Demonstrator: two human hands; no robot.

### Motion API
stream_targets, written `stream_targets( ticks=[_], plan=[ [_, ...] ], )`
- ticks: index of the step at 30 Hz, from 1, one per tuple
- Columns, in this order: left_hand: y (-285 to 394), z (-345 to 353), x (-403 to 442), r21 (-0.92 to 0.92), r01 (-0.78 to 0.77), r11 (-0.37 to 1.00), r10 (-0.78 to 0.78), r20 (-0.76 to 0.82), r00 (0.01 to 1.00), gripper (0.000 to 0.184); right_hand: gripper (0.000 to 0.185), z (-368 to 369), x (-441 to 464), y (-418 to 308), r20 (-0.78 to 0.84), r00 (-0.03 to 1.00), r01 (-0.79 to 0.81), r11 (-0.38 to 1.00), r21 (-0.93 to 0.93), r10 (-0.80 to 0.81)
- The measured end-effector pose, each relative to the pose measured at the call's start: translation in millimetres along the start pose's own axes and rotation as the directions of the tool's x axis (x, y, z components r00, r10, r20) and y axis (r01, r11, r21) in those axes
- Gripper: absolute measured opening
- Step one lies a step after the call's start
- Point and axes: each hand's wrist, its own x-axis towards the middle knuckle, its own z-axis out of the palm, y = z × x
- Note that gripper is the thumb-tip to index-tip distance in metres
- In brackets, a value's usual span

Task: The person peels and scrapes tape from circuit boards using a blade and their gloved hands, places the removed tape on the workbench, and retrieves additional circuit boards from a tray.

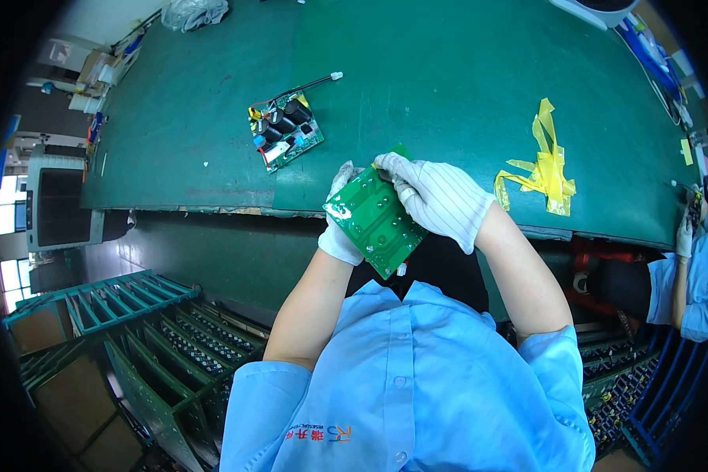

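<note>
Both of my hands wear white gloves and hold a green circuit board point(377, 220) in front of my chest, just over the table's near edge. Its solder side faces the camera. My left hand point(342, 224) grips the board's left side, its fingers mostly hidden behind it. My right hand point(436, 197) pinches the upper right edge, thumb and fingers closed there. Beyond them on the green table point(417, 86) lies a second board point(287, 134) with black capacitors and a cable ending in a white connector.
Yellow tape strips point(547, 169) lie on the table at the right. A clear plastic bag point(193, 14) is at the far left. Racks of boards point(189, 346) stand at lower left and lower right. A co-worker point(688, 283) in blue sits at the right edge.
</note>
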Motion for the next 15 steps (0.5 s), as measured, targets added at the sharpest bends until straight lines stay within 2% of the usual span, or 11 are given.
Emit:
stream_targets(
  ticks=[3, 9, 15],
  plan=[
    [0, -3, 1, -0.062, -0.003, 0.998, 0.003, 0.005, 1.000, 0.066, 0.040, 0, -5, 6, -0.004, 0.998, 0.062, 0.998, 0.019, -0.062],
    [-1, 11, 0, -0.068, 0.031, 0.997, -0.028, 0.049, 0.998, 0.070, 0.044, 4, -10, 1, -0.076, 0.993, -0.095, 0.995, -0.005, 0.094],
    [0, -1, 1, -0.060, 0.037, 0.998, -0.034, 0.051, 0.998, 0.068, 0.045, 7, -7, 2, -0.099, 0.995, -0.034, 0.995, -0.093, 0.025]
  ],
)
